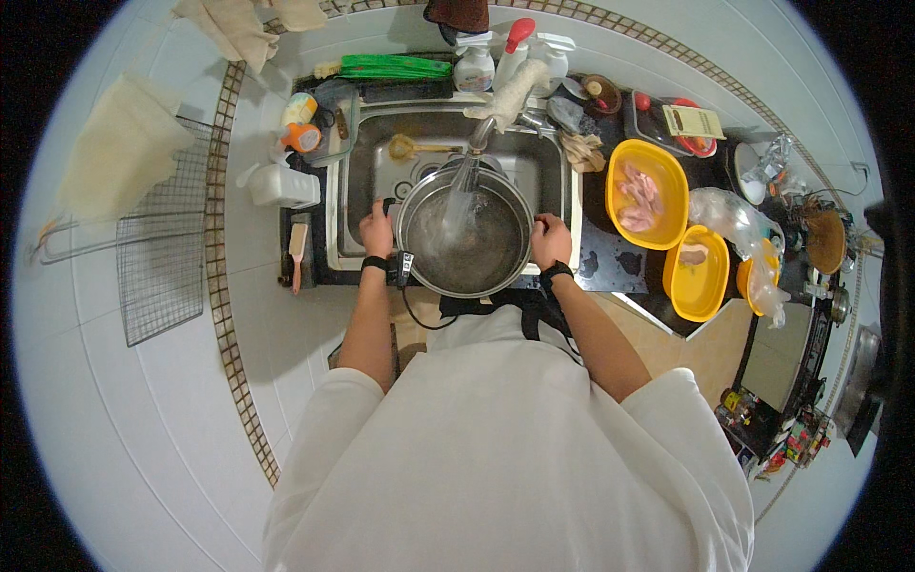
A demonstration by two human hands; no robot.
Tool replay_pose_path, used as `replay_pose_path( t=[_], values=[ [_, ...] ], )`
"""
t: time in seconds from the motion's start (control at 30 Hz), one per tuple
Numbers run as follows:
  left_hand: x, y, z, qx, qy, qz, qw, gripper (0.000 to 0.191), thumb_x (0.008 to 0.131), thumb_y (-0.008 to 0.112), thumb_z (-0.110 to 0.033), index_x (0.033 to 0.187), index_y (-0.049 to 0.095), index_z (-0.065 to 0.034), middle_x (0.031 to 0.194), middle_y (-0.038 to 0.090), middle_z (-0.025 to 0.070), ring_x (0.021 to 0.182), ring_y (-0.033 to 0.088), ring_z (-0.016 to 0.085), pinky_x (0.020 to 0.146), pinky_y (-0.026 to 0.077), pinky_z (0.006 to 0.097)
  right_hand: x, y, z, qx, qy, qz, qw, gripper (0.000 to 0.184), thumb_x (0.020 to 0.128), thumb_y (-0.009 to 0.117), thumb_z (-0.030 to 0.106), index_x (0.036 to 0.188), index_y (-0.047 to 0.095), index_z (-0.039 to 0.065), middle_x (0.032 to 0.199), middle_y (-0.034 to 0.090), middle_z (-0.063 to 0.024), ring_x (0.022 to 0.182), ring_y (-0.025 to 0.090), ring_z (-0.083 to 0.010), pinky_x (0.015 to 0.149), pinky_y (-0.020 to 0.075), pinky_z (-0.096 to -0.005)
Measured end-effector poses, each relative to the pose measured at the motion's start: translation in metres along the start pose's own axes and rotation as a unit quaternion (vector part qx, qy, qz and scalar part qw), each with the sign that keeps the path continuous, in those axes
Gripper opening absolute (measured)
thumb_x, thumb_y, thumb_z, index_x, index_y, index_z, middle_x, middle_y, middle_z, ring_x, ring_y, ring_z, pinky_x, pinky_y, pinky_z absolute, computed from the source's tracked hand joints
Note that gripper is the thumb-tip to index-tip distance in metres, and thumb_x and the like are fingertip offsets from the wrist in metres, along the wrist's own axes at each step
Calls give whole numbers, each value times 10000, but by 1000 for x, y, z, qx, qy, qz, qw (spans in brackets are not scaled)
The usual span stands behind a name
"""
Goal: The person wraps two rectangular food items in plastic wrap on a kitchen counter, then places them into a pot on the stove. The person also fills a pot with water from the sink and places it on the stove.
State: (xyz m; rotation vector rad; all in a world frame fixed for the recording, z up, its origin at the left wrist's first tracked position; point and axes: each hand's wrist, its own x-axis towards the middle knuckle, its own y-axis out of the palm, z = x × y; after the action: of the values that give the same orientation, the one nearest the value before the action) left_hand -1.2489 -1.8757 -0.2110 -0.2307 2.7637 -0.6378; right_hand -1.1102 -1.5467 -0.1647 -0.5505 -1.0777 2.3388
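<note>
A round stainless steel pot [465, 293] is at the front of the metal sink [368, 168], covering part of its near rim. A stream of water [461, 204] runs from the faucet [481, 136] into the pot, and the water inside looks rippled. My left hand [377, 230] grips the pot's left side, where a dark handle [388, 206] shows above the fingers. On the opposite side my right hand [551, 240] is closed at the rim, hiding the handle there. Behind the pot, a round-headed dish brush [404, 148] lies in the sink.
Right of the sink, a yellow basin [683, 189] holds raw meat pieces [638, 193]; a smaller yellow basin [693, 304] holds another piece. A clear plastic bag [729, 214] lies beside them. Spray bottles [474, 68] line the back, and a pink-handled brush [298, 250] lies at left.
</note>
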Motion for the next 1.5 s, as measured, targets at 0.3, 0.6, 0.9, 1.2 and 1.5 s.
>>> replay_pose_path(
  t=[0.3, 0.6, 0.9, 1.2, 1.5],
  values=[
    [6, -3, 0, -30, -99, 33, 994, 620, 976, 597, -486, 705, 614, 71, 636, 540, 77, 610, 499, 195, 615, 387, 396, 0, 1, 3, -15, 51, -2, 999, 326, 932, 574, 329, 1031, 707, 48, 925, 736, -218, 869, 700, -440, 780, 557, -525],
    [0, -6, -6, -24, -44, 39, 998, 557, 1012, 572, -413, 821, 643, 105, 621, 488, 91, 614, 443, 206, 647, 389, 435, 1, -1, 8, -35, 68, -3, 997, 415, 975, 517, 396, 1031, 710, 32, 910, 723, -259, 860, 691, -464, 778, 550, -546],
    [20, 3, 33, -70, -73, 52, 993, 335, 1031, 581, -316, 1176, 719, -47, 628, 515, 79, 546, 440, 226, 571, 362, 420, 4, -3, 8, -37, 62, 18, 997, 449, 991, 491, 399, 1040, 706, 9, 887, 716, -264, 862, 686, -472, 767, 541, -554],
    [8, -1, 12, 62, 10, 36, 997, 604, 1013, 559, -455, 817, 623, 112, 669, 565, 120, 633, 500, 236, 660, 396, 438, 4, -1, 9, -30, 68, 7, 997, 449, 986, 492, 427, 1037, 720, 43, 937, 726, -256, 889, 683, -473, 799, 539, -552],
    [3, -4, -3, 65, -5, 45, 997, 577, 1013, 547, -444, 873, 640, 108, 682, 569, 121, 645, 515, 243, 671, 407, 433, 5, -2, 10, -28, 70, 16, 997, 435, 967, 518, 412, 1048, 735, 44, 935, 733, -257, 880, 698, -462, 796, 554, -537]
  ],
)
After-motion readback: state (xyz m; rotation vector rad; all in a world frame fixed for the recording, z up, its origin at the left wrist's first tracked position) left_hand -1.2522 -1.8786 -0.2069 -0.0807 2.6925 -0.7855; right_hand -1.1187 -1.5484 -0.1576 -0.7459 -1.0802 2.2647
